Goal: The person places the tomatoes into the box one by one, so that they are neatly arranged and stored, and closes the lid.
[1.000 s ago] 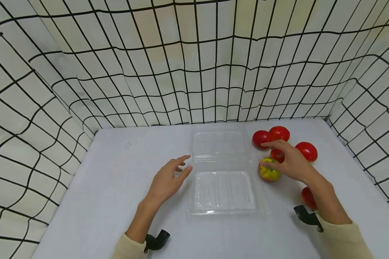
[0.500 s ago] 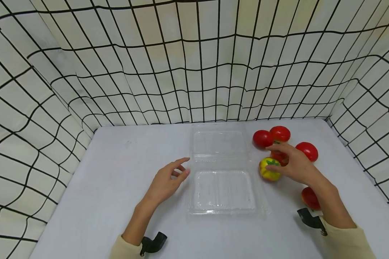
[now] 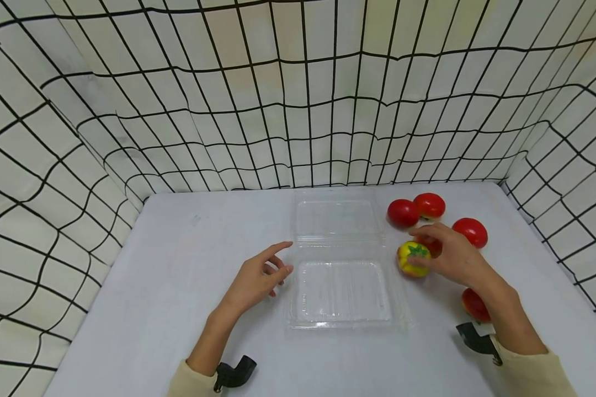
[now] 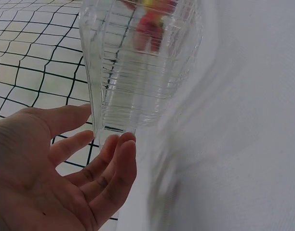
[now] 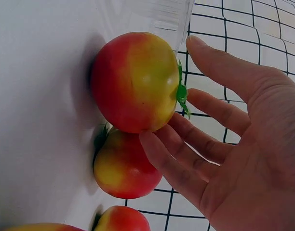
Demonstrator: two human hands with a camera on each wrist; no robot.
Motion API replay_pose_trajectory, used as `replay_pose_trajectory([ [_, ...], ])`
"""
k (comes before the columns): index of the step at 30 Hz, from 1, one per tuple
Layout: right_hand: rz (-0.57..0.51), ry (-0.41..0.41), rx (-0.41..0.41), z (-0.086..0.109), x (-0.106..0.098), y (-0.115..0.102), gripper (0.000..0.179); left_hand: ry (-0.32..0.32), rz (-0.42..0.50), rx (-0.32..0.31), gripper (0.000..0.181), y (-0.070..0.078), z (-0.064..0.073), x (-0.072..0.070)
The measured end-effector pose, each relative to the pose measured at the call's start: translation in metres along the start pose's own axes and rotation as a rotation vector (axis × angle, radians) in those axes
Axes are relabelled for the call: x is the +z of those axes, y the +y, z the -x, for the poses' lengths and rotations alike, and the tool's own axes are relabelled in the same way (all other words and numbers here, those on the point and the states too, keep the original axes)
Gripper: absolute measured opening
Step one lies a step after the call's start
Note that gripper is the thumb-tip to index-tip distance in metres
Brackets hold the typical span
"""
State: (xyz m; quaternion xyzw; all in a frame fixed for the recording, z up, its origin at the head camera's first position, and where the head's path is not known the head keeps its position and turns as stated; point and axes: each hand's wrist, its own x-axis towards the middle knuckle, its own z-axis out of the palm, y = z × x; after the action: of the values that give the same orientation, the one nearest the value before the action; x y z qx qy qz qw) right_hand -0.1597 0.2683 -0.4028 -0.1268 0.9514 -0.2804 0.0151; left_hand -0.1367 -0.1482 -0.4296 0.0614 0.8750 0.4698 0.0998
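Loose right hand (image 3: 454, 256) at a yellow-topped tomato (image 3: 405, 258)

We count that one, with green leaves, and five red tomatoes (image 3: 403, 213), six in all, toward the right side of the white table (image 3: 129, 309). Two of the red sit side by side near the far edge; one lies partly behind the right hand, another nearer the right edge, and the fifth partly behind the forearm (image 3: 510, 317), toward the near right corner. The right hand's fingers are spread, gently bent and not grasping; we cannot tell whether a fingertip touches the fruit. We see one clear plastic box (image 3: 335, 325) around mid-table, its lid (image 3: 335, 220) folded back toward the far edge. All six lie outside, right of it. The left hand (image 3: 252, 281) is relaxed, fingers apart, at the box's left side; contact is unclear. Black netting (image 3: 308, 103) stands along the far edge.
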Motion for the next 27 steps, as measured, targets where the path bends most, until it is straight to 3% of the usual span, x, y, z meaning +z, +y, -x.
replay_pose_trajectory([
  [12,0.041,-0.07,0.059,0.0014,0.0011,-0.0037,0.069,-0.062,0.158,-0.007,0.058,-0.0006,0.0001,-0.0005],
  [19,0.049,-0.105,0.032,0.0006,0.0041,-0.0033,0.07,-0.105,0.255,0.012,0.057,-0.0007,0.0,-0.0008],
  [27,0.106,-0.116,0.015,-0.0014,0.0085,-0.0038,0.079,-0.117,0.317,-0.006,0.056,-0.0009,-0.0004,0.0002],
])
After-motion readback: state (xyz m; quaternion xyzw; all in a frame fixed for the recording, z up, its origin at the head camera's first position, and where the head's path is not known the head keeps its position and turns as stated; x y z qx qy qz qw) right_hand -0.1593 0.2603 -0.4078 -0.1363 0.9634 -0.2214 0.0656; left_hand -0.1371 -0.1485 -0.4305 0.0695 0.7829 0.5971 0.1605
